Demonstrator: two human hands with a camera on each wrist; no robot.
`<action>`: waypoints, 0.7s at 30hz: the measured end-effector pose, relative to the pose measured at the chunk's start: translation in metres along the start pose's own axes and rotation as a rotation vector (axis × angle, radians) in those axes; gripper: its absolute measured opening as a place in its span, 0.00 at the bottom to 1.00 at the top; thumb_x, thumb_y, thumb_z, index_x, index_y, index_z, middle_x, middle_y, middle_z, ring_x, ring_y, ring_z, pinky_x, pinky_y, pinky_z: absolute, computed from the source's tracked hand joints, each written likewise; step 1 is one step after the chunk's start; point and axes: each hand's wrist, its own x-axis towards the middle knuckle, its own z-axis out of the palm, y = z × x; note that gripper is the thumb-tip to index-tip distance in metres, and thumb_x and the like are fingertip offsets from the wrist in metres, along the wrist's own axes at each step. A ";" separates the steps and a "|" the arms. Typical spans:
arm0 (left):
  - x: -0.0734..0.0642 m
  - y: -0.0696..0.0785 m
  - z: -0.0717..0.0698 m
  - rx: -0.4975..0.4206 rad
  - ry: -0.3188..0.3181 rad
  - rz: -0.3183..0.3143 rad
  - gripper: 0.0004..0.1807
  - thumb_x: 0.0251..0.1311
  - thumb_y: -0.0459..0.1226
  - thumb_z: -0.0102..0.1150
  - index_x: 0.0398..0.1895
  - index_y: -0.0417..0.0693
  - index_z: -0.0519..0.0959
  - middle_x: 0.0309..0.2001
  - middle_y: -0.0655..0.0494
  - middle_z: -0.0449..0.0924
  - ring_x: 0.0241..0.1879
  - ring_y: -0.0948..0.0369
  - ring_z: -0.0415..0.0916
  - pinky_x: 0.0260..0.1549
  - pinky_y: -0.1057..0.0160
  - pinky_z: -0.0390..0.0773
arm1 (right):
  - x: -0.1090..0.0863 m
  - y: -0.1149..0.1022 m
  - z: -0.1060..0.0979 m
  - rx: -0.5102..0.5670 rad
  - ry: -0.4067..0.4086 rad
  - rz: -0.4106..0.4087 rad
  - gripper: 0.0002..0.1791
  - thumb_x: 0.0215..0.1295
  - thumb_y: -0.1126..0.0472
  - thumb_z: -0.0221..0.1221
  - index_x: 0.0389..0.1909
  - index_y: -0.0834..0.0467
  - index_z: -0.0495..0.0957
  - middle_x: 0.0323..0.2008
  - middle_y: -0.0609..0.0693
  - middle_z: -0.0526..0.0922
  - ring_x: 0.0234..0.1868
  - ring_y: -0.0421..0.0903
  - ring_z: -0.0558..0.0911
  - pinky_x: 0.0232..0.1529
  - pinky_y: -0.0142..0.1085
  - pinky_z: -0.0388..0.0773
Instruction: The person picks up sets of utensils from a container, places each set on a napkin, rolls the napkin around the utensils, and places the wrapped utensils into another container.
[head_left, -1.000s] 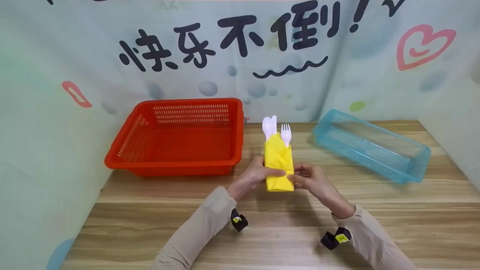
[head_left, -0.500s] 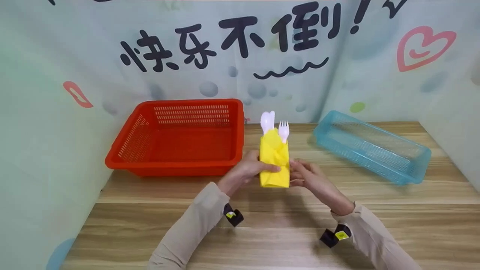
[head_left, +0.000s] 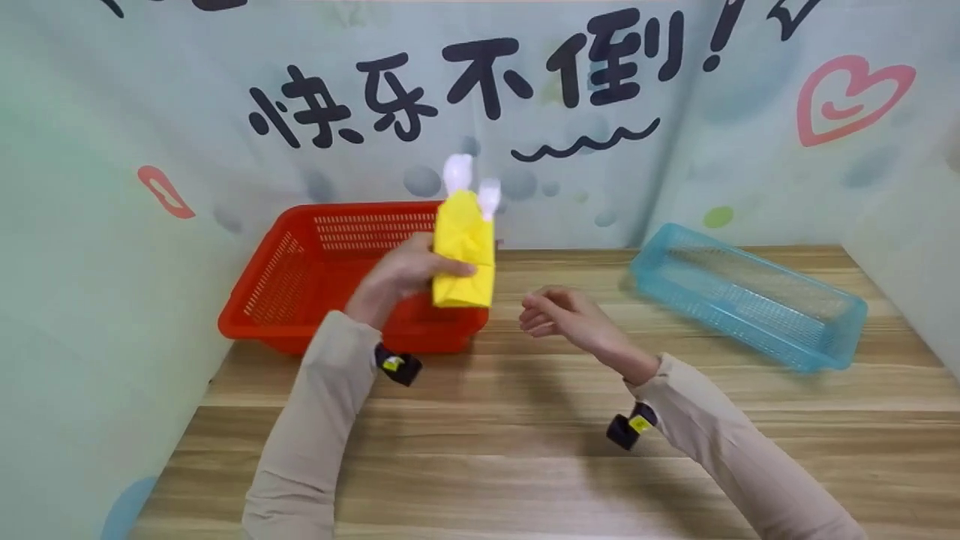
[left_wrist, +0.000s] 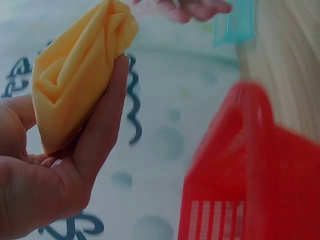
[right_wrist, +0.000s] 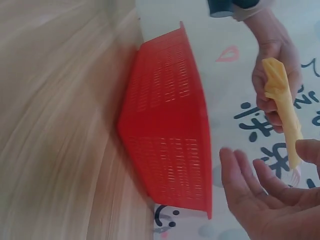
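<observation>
A folded yellow napkin pouch [head_left: 465, 244] has a pale spoon [head_left: 457, 173] and a pale fork [head_left: 489, 196] sticking out of its top. My left hand [head_left: 409, 266] grips the pouch, thumb across its front, holding it above the right part of the red basket [head_left: 255, 311]. In the left wrist view the napkin [left_wrist: 75, 75] lies between the thumb and fingers. My right hand [head_left: 570, 315] hovers over the table to the right of the pouch, apart from it. Its fingers are loosely bent and hold nothing, as the right wrist view of the hand [right_wrist: 270, 195] also shows.
A light blue mesh basket [head_left: 697, 292] stands at an angle at the back right of the wooden table [head_left: 495, 480]. Behind the table hangs a printed cloth [head_left: 577, 172] with large black characters. A black wrist device [head_left: 397, 365] sits at the left cuff.
My left hand has carried the napkin pouch up and to the left, over the red basket. My right hand has come off the pouch and shifted slightly left and up.
</observation>
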 end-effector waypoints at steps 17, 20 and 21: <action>0.042 -0.007 -0.062 0.097 0.291 -0.350 0.31 0.48 0.38 0.63 0.57 0.46 0.62 0.52 0.51 0.70 0.47 0.54 0.73 0.47 0.60 0.73 | 0.067 0.010 0.060 -0.266 0.110 0.120 0.25 0.60 0.63 0.53 0.57 0.66 0.59 0.46 0.59 0.74 0.42 0.50 0.76 0.47 0.39 0.73; 0.047 -0.011 -0.064 0.088 0.319 -0.392 0.32 0.48 0.37 0.64 0.57 0.45 0.63 0.53 0.51 0.69 0.48 0.54 0.71 0.48 0.60 0.72 | 0.072 0.010 0.066 -0.263 0.120 0.089 0.22 0.59 0.68 0.51 0.55 0.66 0.62 0.48 0.58 0.73 0.44 0.49 0.74 0.52 0.40 0.70; 0.048 -0.012 -0.065 0.084 0.321 -0.404 0.32 0.47 0.36 0.64 0.57 0.45 0.62 0.54 0.50 0.69 0.49 0.53 0.71 0.49 0.60 0.72 | 0.072 0.009 0.068 -0.267 0.121 0.092 0.21 0.59 0.69 0.51 0.54 0.66 0.62 0.48 0.58 0.74 0.44 0.50 0.74 0.52 0.40 0.69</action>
